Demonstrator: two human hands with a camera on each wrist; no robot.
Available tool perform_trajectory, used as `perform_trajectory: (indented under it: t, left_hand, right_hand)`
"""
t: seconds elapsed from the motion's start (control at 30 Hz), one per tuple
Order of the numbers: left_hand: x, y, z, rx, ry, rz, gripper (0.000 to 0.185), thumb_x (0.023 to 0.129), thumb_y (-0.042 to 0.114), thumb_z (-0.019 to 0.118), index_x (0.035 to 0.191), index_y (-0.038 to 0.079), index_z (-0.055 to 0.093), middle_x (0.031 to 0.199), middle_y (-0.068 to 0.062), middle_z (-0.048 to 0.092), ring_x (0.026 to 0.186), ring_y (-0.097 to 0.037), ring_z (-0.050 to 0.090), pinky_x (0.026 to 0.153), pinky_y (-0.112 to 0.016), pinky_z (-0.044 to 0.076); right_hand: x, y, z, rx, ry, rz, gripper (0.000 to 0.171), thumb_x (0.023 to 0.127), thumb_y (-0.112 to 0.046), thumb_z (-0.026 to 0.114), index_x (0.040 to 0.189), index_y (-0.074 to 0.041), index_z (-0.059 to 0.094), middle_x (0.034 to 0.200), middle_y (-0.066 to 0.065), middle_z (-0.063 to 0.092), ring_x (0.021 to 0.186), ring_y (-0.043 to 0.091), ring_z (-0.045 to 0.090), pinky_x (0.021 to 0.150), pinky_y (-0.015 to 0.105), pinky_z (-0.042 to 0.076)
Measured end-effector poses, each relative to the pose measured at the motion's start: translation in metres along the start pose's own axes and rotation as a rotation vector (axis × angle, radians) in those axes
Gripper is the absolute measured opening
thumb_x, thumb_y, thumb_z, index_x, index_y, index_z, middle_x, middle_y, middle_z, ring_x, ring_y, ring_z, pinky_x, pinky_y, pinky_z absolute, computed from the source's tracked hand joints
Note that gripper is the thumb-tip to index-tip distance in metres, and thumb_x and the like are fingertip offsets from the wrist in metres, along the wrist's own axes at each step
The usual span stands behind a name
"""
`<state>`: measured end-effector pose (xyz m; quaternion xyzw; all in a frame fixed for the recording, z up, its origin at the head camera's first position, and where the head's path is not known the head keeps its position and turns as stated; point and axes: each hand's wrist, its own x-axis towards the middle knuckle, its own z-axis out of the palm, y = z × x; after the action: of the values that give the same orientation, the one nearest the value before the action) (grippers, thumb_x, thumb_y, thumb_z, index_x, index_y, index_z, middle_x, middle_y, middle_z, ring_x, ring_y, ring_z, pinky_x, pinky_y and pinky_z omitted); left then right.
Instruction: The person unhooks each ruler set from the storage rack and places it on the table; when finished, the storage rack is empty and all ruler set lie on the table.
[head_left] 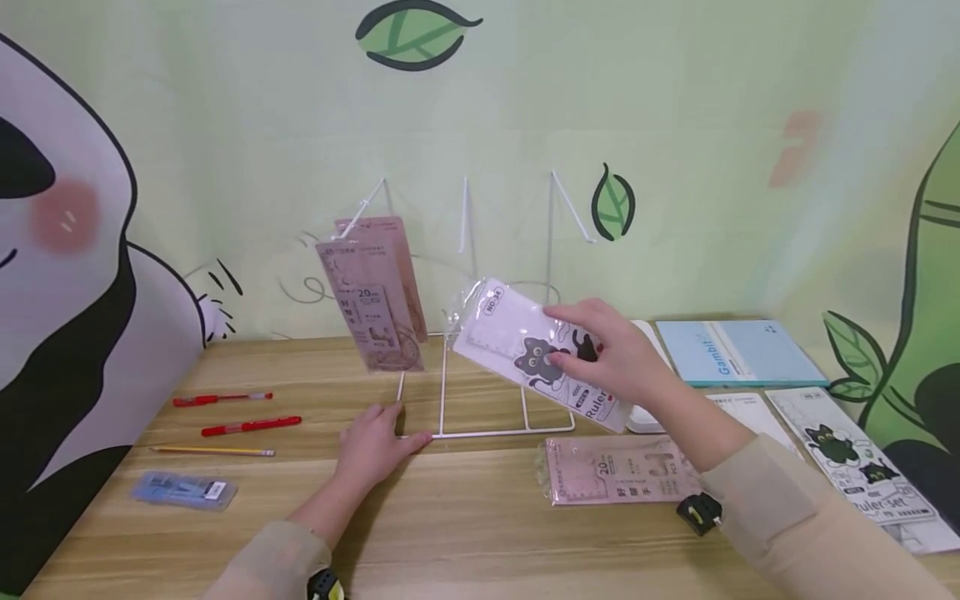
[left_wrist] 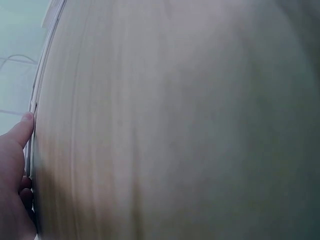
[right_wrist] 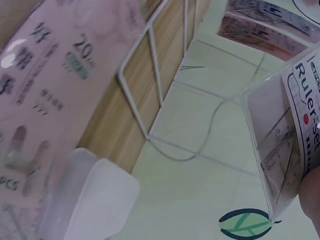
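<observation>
Pink ruler packs (head_left: 372,300) — three; red pens (head_left: 251,427) — two.

"NO.34" and "Ruler" can be read on the white cat ruler pack (head_left: 536,354). "20" is printed on the pink hanging pack (head_left: 372,307), "Gambit" on the blue notebook (head_left: 738,352), "Ruler set" on the far-right pack (head_left: 862,467).

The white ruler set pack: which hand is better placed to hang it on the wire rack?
The right hand. It already holds the white ruler set pack in the air beside the wire rack, while the left hand rests on the rack's base.
</observation>
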<state>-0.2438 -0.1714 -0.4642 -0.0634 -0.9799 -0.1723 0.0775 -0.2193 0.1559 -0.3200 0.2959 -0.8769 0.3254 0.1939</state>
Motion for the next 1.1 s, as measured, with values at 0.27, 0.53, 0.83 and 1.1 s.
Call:
perform_trajectory:
  t: [0.27, 0.53, 0.83, 1.1]
  left_hand:
    - [0.002, 0.0, 0.0, 0.009, -0.004, 0.009, 0.077, 0.078, 0.059, 0.065, 0.128, 0.001, 0.055, 0.118, -0.019, 0.057, 0.108, -0.039, 0.053, 0.082, -0.057, 0.04]
    - [0.001, 0.0, -0.001, 0.014, -0.006, 0.016, 0.077, 0.078, 0.059, 0.065, 0.128, 0.001, 0.054, 0.118, -0.02, 0.056, 0.107, -0.04, 0.053, 0.082, -0.057, 0.04]
    - [-0.001, 0.0, -0.003, 0.025, 0.01, 0.03, 0.076, 0.077, 0.058, 0.066, 0.126, 0.001, 0.056, 0.112, -0.018, 0.058, 0.103, -0.039, 0.055, 0.077, -0.056, 0.042]
    - [0.0, 0.0, -0.002, 0.019, 0.002, 0.021, 0.077, 0.077, 0.059, 0.066, 0.127, 0.001, 0.055, 0.114, -0.018, 0.057, 0.103, -0.039, 0.055, 0.076, -0.055, 0.041]
  right_hand:
    - [-0.018, 0.02, 0.001, -0.081, -0.16, -0.019, 0.057, 0.081, -0.021, 0.074, 0.134, -0.016, 0.052, 0.125, 0.006, 0.057, 0.105, 0.02, 0.055, 0.089, 0.041, 0.046]
    - [-0.04, 0.03, 0.01, -0.191, -0.331, -0.022, 0.049, 0.087, -0.031, 0.066, 0.134, -0.028, 0.053, 0.102, -0.005, 0.057, 0.076, 0.007, 0.051, 0.064, 0.026, 0.045]
    - [-0.064, 0.033, 0.013, -0.231, -0.495, -0.11, 0.044, 0.09, -0.029, 0.061, 0.134, -0.033, 0.052, 0.098, -0.007, 0.054, 0.068, 0.005, 0.044, 0.059, 0.023, 0.041]
    - [-0.081, 0.031, 0.011, -0.193, -0.6, -0.094, 0.044, 0.091, -0.03, 0.06, 0.134, -0.036, 0.051, 0.095, -0.011, 0.052, 0.067, 0.003, 0.044, 0.056, 0.021, 0.04]
